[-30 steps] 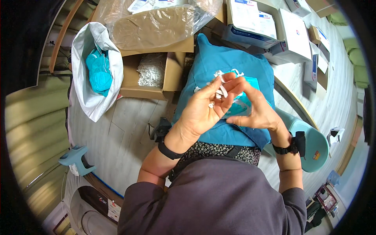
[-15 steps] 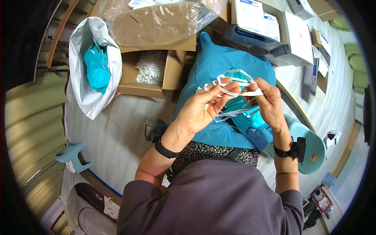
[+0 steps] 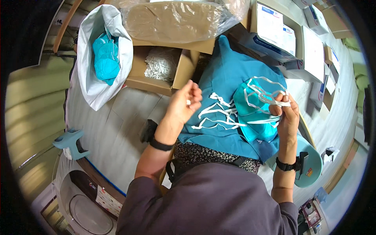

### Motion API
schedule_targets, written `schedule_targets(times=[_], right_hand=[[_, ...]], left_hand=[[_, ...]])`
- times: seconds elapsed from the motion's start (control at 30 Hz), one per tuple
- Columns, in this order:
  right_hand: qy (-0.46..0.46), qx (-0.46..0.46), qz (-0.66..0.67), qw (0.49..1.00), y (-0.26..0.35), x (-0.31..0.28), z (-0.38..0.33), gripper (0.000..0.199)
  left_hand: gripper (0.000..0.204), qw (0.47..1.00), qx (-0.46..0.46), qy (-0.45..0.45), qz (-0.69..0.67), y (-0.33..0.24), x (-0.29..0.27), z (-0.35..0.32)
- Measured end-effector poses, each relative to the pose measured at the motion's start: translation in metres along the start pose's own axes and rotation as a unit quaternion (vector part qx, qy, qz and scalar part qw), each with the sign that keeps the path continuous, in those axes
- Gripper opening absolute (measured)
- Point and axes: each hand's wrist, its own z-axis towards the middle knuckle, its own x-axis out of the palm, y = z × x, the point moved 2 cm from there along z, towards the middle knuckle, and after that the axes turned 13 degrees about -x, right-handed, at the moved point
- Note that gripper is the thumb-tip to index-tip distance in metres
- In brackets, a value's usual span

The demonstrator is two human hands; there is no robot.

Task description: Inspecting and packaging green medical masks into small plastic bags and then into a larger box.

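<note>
Across my lap a blue cloth [image 3: 211,74] carries a stack of teal face masks [image 3: 250,109], their white straps trailing to the left. Raised above the masks' right side, my right hand [image 3: 288,115] pinches a loop of white elastic straps [image 3: 270,96]. My left hand [image 3: 185,102] is apart from the masks, to their left, its fingers curled. A small white piece [image 3: 188,102] shows against its palm; its exact kind is too small to tell. Some white pieces [image 3: 220,98] lie at the strap ends on the cloth.
Ahead, an open cardboard box [image 3: 137,76] holds many small white pieces [image 3: 160,66]. Left of it stands a white sack [image 3: 88,74] with teal masks [image 3: 105,58] inside. White and blue cartons [image 3: 274,51] are at the far right, a turquoise tub [image 3: 307,164] by my right forearm.
My hands have drawn apart. The left has moved left, away from the straps, while the right has shifted right, still gripping them. More straps now show lying on the cloth.
</note>
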Motion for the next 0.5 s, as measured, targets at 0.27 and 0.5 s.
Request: schedule_targets(times=[0.27, 0.5], right_hand=[[0.002, -0.002, 0.010, 1.000, -0.007, 0.002, 0.004, 0.024], [0.002, -0.022, -0.007, 1.000, 0.005, 0.004, 0.005, 0.028]], left_hand=[[0.027, 0.985, 0.053, -0.162, 0.003, -0.045, -0.088, 0.132], [0.074, 0.955, 0.067, -0.227, 0.181, -0.048, -0.049, 0.140]])
